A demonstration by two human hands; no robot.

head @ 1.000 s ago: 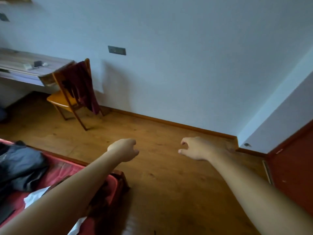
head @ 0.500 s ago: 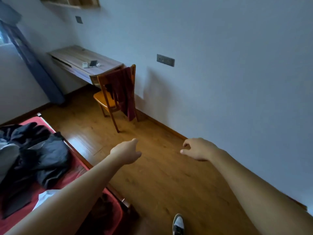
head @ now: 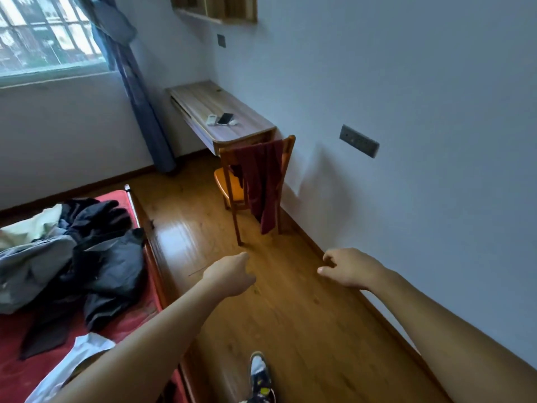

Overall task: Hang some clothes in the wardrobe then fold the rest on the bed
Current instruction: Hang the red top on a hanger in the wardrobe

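Both arms reach forward over the wood floor [head: 290,330]. The left hand [head: 229,274] is curled in a loose fist with nothing in it, and its fingertips are tucked under and hidden. The right hand [head: 351,267] has softly bent fingers and holds nothing too. The pile of clothes [head: 87,257], dark and grey, lies on the red bed [head: 17,373] at the left. The edge cuts the bed off. A dark red garment [head: 266,181] hangs over the back of the chair [head: 223,181] by the desk [head: 232,117]. One shoe [head: 260,376] shows at the bottom, its marks too blurry to read
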